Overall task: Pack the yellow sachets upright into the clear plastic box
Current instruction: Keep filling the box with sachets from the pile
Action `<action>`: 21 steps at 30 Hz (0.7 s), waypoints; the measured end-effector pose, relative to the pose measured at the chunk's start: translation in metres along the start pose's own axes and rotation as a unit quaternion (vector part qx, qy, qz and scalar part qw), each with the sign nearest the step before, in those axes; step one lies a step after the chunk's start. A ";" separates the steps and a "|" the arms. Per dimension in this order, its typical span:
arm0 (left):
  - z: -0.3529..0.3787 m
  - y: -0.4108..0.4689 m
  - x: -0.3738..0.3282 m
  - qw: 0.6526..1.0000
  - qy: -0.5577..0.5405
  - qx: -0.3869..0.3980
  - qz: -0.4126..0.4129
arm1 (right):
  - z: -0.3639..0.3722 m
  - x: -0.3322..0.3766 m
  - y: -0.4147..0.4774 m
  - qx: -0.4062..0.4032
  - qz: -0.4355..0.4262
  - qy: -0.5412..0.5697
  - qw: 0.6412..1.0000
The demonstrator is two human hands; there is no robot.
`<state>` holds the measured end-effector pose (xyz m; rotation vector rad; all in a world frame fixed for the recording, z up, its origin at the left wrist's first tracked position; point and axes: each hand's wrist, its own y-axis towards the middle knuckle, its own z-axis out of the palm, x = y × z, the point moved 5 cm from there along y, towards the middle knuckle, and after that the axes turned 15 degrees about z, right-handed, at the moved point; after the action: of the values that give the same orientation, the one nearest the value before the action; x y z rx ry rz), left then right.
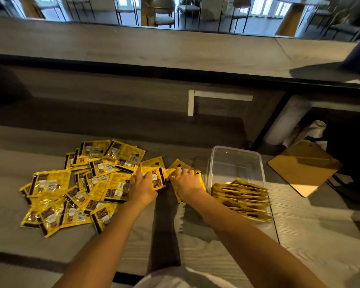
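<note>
A loose pile of yellow sachets lies flat on the grey counter at the left. The clear plastic box stands at the right; several sachets stand on edge in a row in its near half, and its far half is bare. Between pile and box, my left hand grips a yellow sachet by its lower edge. My right hand rests on and closes over a small stack of sachets lying next to the box's left wall.
A wooden clipboard lies to the right of the box, partly in sunlight. A raised wooden ledge runs behind the counter, with a white bracket on its front. A dark strip crosses the counter between my arms.
</note>
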<state>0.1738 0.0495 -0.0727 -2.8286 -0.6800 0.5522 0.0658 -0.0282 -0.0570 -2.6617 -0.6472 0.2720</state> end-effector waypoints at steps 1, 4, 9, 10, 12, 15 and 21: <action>0.002 -0.001 0.001 1.000 -0.004 0.003 0.002 | -0.001 0.000 0.000 -0.019 0.000 -0.019 1.000; 0.002 -0.002 0.000 1.000 0.007 0.002 0.014 | 0.000 0.000 0.000 -0.051 -0.008 -0.054 0.997; -0.007 -0.006 -0.006 0.998 0.043 -0.040 0.026 | -0.004 0.005 0.002 -0.064 -0.027 -0.017 0.997; -0.011 -0.006 -0.007 0.997 0.038 -0.058 0.024 | -0.007 0.003 0.002 -0.064 -0.027 -0.006 0.998; -0.018 -0.004 -0.006 0.995 0.008 -0.096 0.002 | -0.014 -0.003 0.001 -0.063 -0.023 0.021 0.998; -0.032 -0.005 -0.005 0.983 -0.073 -0.165 -0.035 | -0.030 -0.015 0.000 -0.079 0.003 0.090 0.993; -0.072 0.002 -0.030 0.947 -0.171 -0.269 0.034 | -0.070 -0.044 0.006 -0.128 0.035 0.307 0.942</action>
<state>0.1780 0.0279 0.0019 -3.3028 -0.9165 1.0257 0.0491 -0.0765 0.0086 -2.7827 -0.3978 -0.6489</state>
